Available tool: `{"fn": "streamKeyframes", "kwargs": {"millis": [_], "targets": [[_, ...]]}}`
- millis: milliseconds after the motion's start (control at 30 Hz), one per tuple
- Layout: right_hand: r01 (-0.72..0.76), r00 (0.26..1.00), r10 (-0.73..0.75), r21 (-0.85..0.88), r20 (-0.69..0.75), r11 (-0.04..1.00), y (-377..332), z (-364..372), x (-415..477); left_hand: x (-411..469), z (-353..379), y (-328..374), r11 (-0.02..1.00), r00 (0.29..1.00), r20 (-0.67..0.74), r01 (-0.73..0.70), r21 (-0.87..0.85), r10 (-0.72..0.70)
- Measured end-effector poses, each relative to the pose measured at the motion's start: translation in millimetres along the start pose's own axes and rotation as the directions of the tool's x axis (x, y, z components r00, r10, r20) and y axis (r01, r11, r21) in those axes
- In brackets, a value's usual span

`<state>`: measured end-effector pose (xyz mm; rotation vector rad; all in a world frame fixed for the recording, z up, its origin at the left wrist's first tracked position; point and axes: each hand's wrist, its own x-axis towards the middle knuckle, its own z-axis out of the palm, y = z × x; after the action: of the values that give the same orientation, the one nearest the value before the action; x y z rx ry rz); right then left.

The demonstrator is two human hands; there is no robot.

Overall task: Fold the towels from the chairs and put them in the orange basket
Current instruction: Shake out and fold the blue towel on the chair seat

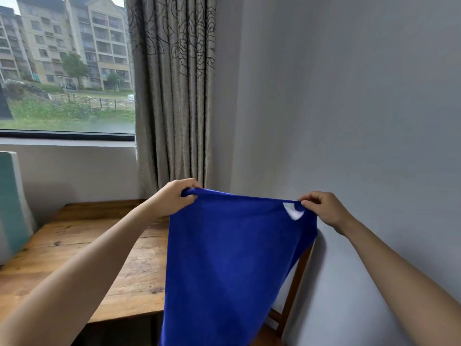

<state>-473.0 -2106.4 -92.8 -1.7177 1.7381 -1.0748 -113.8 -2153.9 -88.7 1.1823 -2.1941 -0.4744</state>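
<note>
Nearest, two bare forearms reaching in from the lower corners. At the end of the left one, the left hand (174, 198), fingers curled over and thumb below, gripping a bunched top corner of a blue towel (232, 258). At the end of the other, the right hand (324, 208), pinching the opposite top corner between thumb and fingertips, remaining fingers curled. Between the two hands, the towel's top edge pulled nearly taut, sloping slightly down toward the right. Just beside the right-hand pinch, a small white tag (293, 211) at the edge of the cloth. Below that, the cloth hanging free in the air, narrowing somewhat on the way down and running out of the bottom of the view, lower end not visible.

Behind the towel's right edge, a brown wooden chair (298, 278), only one upright and a bit of seat showing, the remainder hidden by the cloth; whether touching the towel or not, impossible to tell. To the left and behind, a worn wooden table (99, 258), planked top scuffed and stained. On its far left side, a pale teal and white object (11, 203), cut off by the frame, kind unclear.

Farther back, a plain grey wall (361, 96) on the right and a patterned grey-beige curtain (174, 96) hanging in the corner. Farthest, a window (67, 71) with apartment blocks, trees, a fence and grass outside.
</note>
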Motion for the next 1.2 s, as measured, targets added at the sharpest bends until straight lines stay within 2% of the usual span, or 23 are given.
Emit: {"fn": "streamKeyframes", "kwargs": {"millis": [133, 233, 333, 400, 533, 600, 800, 933, 1000, 1100, 1200], "targets": [[0.002, 0.988, -0.004, 0.015, 0.153, 1.000, -3, -1, -7, -1, -9, -2, 0.972, 0.992, -0.044, 0.110, -0.208, -0.122], [0.063, 0.977, -0.016, -0.220, 0.212, 0.973, -2, 0, -6, -1, -12, -3, 0.943, 0.985, -0.045, 0.147, -0.300, -0.167], [0.116, 0.992, -0.065, -0.581, 0.107, 0.805, 14, 10, 6, 3, -11, -3, 0.908, 0.980, -0.081, 0.136, -0.396, -0.183], [0.063, 0.994, -0.106, -0.655, -0.026, 0.753, 25, 18, 12, 8, -13, -3, 0.898, 0.973, -0.104, 0.145, -0.415, -0.205], [-0.058, 0.957, -0.117, -0.572, -0.264, 0.818, 17, 24, 30, 20, -21, -7, 0.820, 0.923, -0.195, 0.181, -0.542, -0.333], [-0.064, 0.931, -0.140, -0.529, -0.337, 0.847, 6, 19, 40, 22, -25, -8, 0.796, 0.908, -0.235, 0.153, -0.586, -0.348], [-0.065, 0.895, -0.137, -0.429, -0.424, 0.901, -18, 15, 65, 25, -31, -15, 0.744, 0.876, -0.252, 0.162, -0.649, -0.411], [-0.027, 0.856, -0.108, -0.254, -0.505, 0.967, -34, 11, 76, 22, -32, -13, 0.706, 0.870, -0.256, 0.137, -0.694, -0.420], [0.009, 0.865, -0.058, -0.100, -0.498, 0.995, -33, 9, 73, 14, -32, -12, 0.690, 0.883, -0.232, 0.132, -0.712, -0.408], [0.007, 0.922, 0.069, 0.194, -0.382, 0.981, -19, 12, 51, -7, -22, -7, 0.664, 0.888, -0.187, 0.160, -0.730, -0.420], [-0.054, 0.946, 0.148, 0.312, -0.288, 0.948, 6, 15, 27, -33, -3, 1, 0.672, 0.885, -0.150, 0.214, -0.709, -0.441]]}}
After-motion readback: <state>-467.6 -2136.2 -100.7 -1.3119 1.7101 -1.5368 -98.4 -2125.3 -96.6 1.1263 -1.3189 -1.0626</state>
